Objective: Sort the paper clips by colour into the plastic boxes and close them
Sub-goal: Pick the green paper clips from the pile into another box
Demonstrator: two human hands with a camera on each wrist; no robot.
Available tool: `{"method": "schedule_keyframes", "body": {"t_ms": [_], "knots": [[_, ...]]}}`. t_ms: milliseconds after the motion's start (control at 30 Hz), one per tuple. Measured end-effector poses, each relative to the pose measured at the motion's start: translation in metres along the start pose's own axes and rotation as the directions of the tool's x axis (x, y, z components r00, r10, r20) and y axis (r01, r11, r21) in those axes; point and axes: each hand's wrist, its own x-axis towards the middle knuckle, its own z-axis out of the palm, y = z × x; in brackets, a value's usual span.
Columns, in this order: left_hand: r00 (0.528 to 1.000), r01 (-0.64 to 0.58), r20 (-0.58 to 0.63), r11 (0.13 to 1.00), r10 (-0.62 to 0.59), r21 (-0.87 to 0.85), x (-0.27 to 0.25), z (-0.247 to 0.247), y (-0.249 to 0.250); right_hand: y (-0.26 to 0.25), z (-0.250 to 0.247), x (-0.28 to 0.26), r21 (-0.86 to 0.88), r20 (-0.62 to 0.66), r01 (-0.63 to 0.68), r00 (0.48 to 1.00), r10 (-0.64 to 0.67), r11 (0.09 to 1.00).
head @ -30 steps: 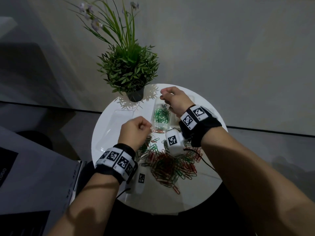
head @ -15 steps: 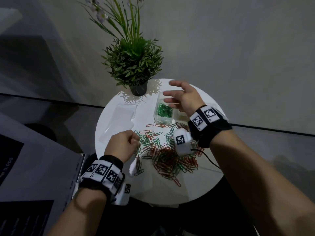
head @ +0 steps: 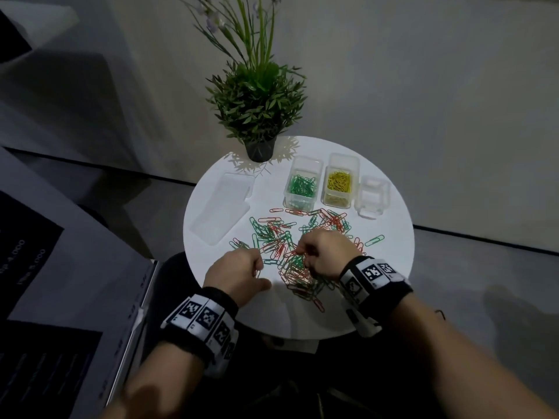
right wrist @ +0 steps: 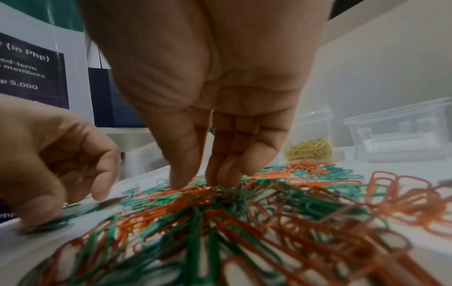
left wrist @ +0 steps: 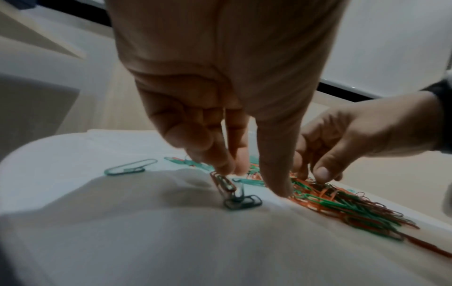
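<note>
Red and green paper clips lie in a loose pile on the round white table. Behind the pile stand three lidless clear boxes: one with green clips, one with yellow clips, one empty. My left hand is at the pile's left edge; in the left wrist view its fingertips pinch a small linked cluster of red and green clips while the thumb touches the table. My right hand is curled over the pile's middle, and its thumb and fingers pinch into the tangled clips.
Clear lids lie at the table's left side. A potted plant stands at the table's far edge. A single green clip lies apart on the right. A dark printed board stands to the left, off the table.
My right hand has come back from the green box to the pile. My left hand has moved nearer and lower, to the pile's left edge, and taken hold of clips.
</note>
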Motion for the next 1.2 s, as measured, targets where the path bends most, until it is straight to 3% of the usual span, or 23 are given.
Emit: {"method": "schedule_keyframes", "body": {"t_ms": [133, 400, 467, 600, 800, 933, 1133, 1200], "knots": [[0.998, -0.006, 0.066, 0.997, 0.002, 0.072, -0.004, 0.006, -0.002, -0.003, 0.012, -0.004, -0.123, 0.025, 0.102, 0.995, -0.1, 0.987], [1.0, -0.008, 0.0, 0.999, 0.008, 0.047, -0.002, 0.016, -0.002, 0.005, 0.01, -0.012, -0.183, -0.073, 0.021, 0.997, -0.034, 0.983], [0.999, -0.04, -0.022, 0.999, 0.041, 0.015, -0.003, 0.016, 0.0, 0.008, 0.007, -0.013, -0.096, -0.087, -0.029, 0.996, 0.021, 0.995], [0.997, -0.069, -0.046, 0.996, 0.067, -0.06, -0.006, 0.014, 0.001, 0.018, 0.002, -0.017, 0.242, -0.152, -0.163, 0.967, 0.204, 0.956], [1.0, -0.028, 0.003, 0.97, 0.03, -0.241, 0.004, 0.009, 0.0, 0.034, 0.004, -0.019, 0.7, -0.141, -0.163, 0.923, 0.357, 0.696], [1.0, 0.003, 0.028, 0.96, 0.005, -0.279, 0.008, 0.01, 0.004, 0.039, 0.003, -0.026, 0.807, -0.102, -0.156, 0.913, 0.394, 0.57], [1.0, -0.012, 0.022, 0.962, 0.019, -0.274, 0.015, 0.012, 0.013, 0.041, 0.001, -0.034, 0.927, -0.122, -0.087, 0.85, 0.512, 0.365], [1.0, -0.022, 0.009, 0.968, 0.024, -0.252, 0.017, 0.012, 0.017, 0.049, 0.003, -0.035, 0.889, -0.138, -0.133, 0.834, 0.534, 0.438]]}}
